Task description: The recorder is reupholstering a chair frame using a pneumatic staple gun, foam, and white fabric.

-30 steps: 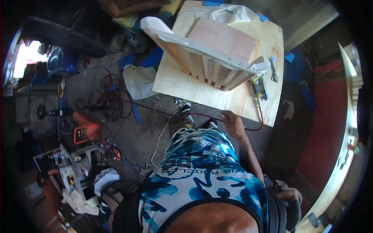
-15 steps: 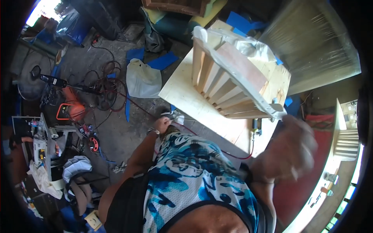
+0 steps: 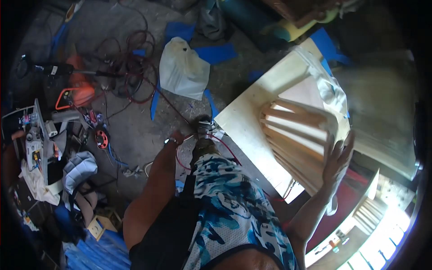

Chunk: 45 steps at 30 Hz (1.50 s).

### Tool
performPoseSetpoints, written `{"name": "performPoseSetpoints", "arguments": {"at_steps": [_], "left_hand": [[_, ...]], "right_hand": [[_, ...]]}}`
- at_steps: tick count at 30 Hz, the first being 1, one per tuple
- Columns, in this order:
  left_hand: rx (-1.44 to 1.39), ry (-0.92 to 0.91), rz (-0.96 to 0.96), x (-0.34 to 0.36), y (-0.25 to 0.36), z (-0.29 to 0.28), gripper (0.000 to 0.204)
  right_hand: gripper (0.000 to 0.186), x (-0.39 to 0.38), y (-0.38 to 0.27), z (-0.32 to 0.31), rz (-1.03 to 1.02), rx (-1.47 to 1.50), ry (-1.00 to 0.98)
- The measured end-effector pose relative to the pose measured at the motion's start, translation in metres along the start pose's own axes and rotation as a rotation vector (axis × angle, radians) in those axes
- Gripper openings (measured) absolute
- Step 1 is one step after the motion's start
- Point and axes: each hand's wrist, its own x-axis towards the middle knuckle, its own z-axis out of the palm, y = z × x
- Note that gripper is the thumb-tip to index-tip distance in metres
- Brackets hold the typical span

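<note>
A slatted wooden frame [image 3: 299, 135] with a pale padded edge leans over a light plywood board [image 3: 252, 108]. My right hand [image 3: 338, 157] rests against its near right edge, fingers stretched out and not wrapped round it. My left hand [image 3: 178, 137] hangs low by my left side, close to a red hose [image 3: 229, 150] and my shoe [image 3: 204, 126]. Its fingers are dark and blurred, so I cannot make out whether they hold anything.
A white plastic bag [image 3: 183, 72] and blue scraps [image 3: 217, 53] lie on the floor. Tangled hoses [image 3: 135, 58] and an orange tool [image 3: 83, 94] are to the left. A film-wrapped panel [image 3: 387, 117] stands right, and a crowded tool stand [image 3: 38, 144] far left.
The slatted frame has tilted and turned on the board. My right hand, blurred and apart from it before, now lies against its edge. The whole view has shifted.
</note>
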Motion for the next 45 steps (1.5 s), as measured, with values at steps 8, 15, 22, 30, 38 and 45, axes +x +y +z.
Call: {"name": "performPoseSetpoints", "arguments": {"at_steps": [8, 15, 22, 30, 38, 45], "left_hand": [[-0.527, 0.118, 0.01, 0.138, 0.073, -0.08, 0.028], [-0.147, -0.083, -0.004, 0.239, 0.06, -0.035, 0.036], [-0.013, 0.053, -0.12, 0.335, 0.027, -0.013, 0.04], [0.237, -0.023, -0.043, 0.47, -0.06, 0.021, 0.028], [0.556, 0.265, 0.117, 0.511, -0.122, -0.002, 0.036], [-0.35, 0.166, 0.12, 0.436, -0.128, -0.024, 0.036]], "right_hand": [[0.051, 0.02, 0.033, 0.019, 0.874, 0.22, -0.003], [0.051, 0.026, 0.069, 0.065, 0.766, -0.14, -0.015], [0.051, 0.038, 0.079, 0.098, 0.758, -0.385, -0.061], [0.052, 0.061, 0.051, 0.074, 0.801, -0.581, -0.087], [0.053, 0.045, 0.007, 0.006, 0.925, -0.478, -0.076], [0.054, 0.029, 0.021, 0.004, 0.887, -0.306, -0.025]]}}
